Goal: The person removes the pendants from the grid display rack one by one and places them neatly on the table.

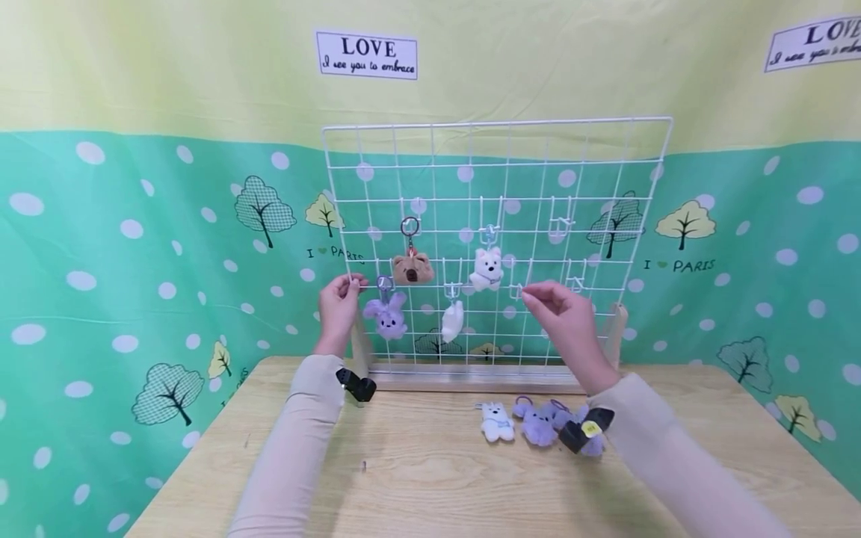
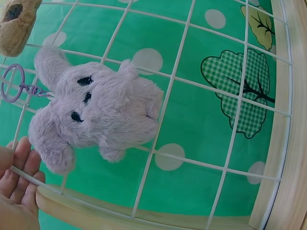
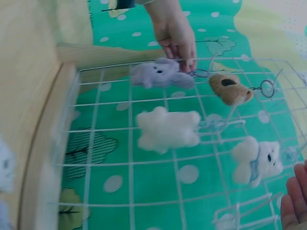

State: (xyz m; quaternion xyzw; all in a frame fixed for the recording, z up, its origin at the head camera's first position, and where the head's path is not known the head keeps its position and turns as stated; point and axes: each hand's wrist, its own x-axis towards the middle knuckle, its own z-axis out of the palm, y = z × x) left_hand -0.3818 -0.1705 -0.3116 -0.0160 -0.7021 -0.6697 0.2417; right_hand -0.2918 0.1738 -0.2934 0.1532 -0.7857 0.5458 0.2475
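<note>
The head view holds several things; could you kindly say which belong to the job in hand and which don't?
Job: wire grid, gripped by the left hand; hooks; hanging plush toys; probably the loose plush toys.

Surroundings: table; printed backdrop; black wrist devices.

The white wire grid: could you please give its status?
Left hand gripping white wire grid, left edge. Right hand beside bare white wire hook, contact unclear. Four brown, white and purple plush animals hanging. No obstruction visible.

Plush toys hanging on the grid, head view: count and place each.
4: purple rabbit, leftmost; brown bear, next and higher; white plush, next and lower; white bear, rightmost and higher.
</note>
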